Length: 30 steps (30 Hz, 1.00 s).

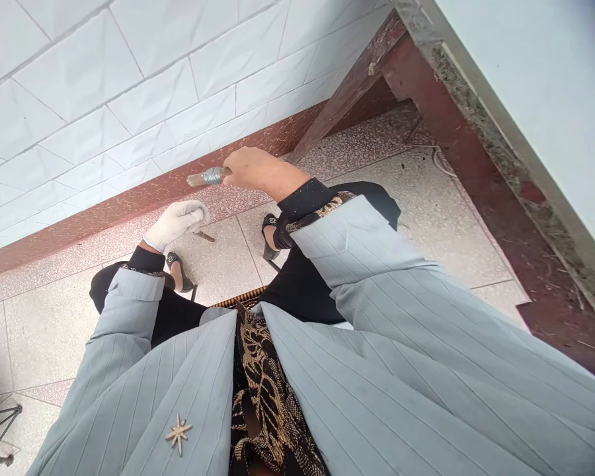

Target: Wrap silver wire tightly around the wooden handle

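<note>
My right hand (252, 168) is bare and closed around a short wooden handle wrapped in silvery wire (211, 176). Its blunt wooden end points left, and the part inside my fist is hidden. Below and to the left, my left hand (177, 223) wears a white knitted glove, with its fingers curled closed. Something pale and greyish shows at its fingertips, too unclear to name. A thin brown stick-like piece (206, 236) shows just under the glove; whether the hand holds it or it lies on the floor, I cannot tell. The hands are apart.
A white tiled wall (153, 99) with a red-brown skirting stands ahead. On the right, a table with a white top (550, 99) has a dark red wooden frame (456, 145). Speckled floor tiles (223, 264) lie below. A black metal rack (0, 430) is at lower left.
</note>
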Each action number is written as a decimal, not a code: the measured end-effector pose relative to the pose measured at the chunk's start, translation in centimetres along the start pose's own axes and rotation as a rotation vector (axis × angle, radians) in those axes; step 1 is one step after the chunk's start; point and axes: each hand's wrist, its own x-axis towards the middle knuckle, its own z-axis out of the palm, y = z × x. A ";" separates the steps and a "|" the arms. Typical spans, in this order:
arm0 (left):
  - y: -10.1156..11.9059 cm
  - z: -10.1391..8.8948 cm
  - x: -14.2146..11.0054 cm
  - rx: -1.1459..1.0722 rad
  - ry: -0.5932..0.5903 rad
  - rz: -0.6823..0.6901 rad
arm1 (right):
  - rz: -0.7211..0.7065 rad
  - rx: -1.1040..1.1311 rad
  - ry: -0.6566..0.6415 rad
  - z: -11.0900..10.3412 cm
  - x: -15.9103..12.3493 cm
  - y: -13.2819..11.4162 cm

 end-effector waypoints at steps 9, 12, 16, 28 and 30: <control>-0.4 -0.1 -0.1 0.102 0.151 0.003 | 0.037 0.094 -0.734 -0.4 -1.9 -1.4; -0.5 -0.4 0.1 0.074 0.195 0.017 | -0.087 0.291 -0.835 -2.0 -2.5 -1.2; -0.8 -0.4 0.3 0.085 0.249 0.026 | -0.318 0.550 -0.650 -3.6 -2.9 -0.2; -0.6 0.4 0.2 0.076 -0.067 -0.053 | 0.037 0.343 0.039 -0.7 0.5 1.1; -0.6 0.5 0.2 0.076 -0.091 -0.063 | 0.038 0.118 0.048 -0.3 0.8 1.1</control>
